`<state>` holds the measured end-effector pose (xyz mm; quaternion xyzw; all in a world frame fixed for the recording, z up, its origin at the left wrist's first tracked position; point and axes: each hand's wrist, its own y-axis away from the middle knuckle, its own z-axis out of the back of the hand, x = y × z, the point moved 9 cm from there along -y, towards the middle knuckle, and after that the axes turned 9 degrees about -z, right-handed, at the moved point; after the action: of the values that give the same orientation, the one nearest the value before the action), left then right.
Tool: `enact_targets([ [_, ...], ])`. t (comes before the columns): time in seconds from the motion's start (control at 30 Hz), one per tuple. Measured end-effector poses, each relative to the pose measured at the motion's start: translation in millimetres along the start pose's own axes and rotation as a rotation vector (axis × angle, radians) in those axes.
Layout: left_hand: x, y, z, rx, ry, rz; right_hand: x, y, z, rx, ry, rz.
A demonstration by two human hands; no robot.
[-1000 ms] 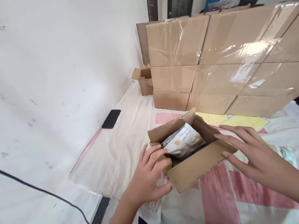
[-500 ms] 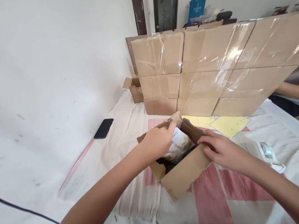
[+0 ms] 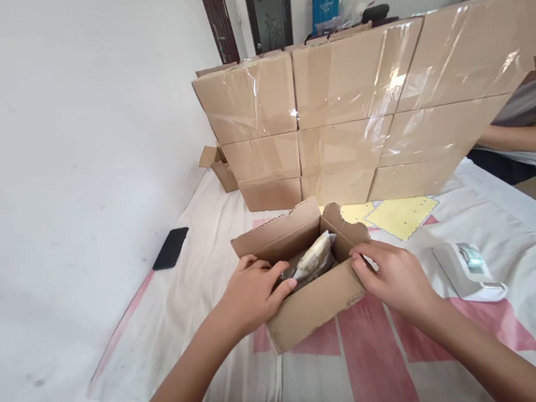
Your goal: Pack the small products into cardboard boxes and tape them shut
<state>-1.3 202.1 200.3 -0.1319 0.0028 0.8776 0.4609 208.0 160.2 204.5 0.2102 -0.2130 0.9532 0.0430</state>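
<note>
Pale lettering shows on the blue bag at about half past twelve, beyond the taped cardboard wall, but it's too small for me to read from here. I can't make out any writing on the packet either.

There is one packet, whitish and gold, lying tilted inside one open cardboard box on the pink and white cloth. The wall, at twelve to one o'clock from that box, shows nine panels in three rows of three. A second, smaller carton stands open at about half past ten. I count two yellow sheets around two o'clock, one white device with a glassy panel near three, and one black phone between nine and ten, close to the white wall.

The left hand is half open at the box's nine o'clock end, fingers curved over the rim and thumb by the near side; I can't tell how firmly it holds. The right hand pinches the box's corner at three o'clock between thumb and bent fingers. Another person's forearm shows between two and three.
</note>
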Motion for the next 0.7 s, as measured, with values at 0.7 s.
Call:
enact_targets([
  [0.7,27.2,74.3,-27.3,-0.523,0.04,-0.378,-11.0,60.2,14.4,0.152,-0.503,0.539],
])
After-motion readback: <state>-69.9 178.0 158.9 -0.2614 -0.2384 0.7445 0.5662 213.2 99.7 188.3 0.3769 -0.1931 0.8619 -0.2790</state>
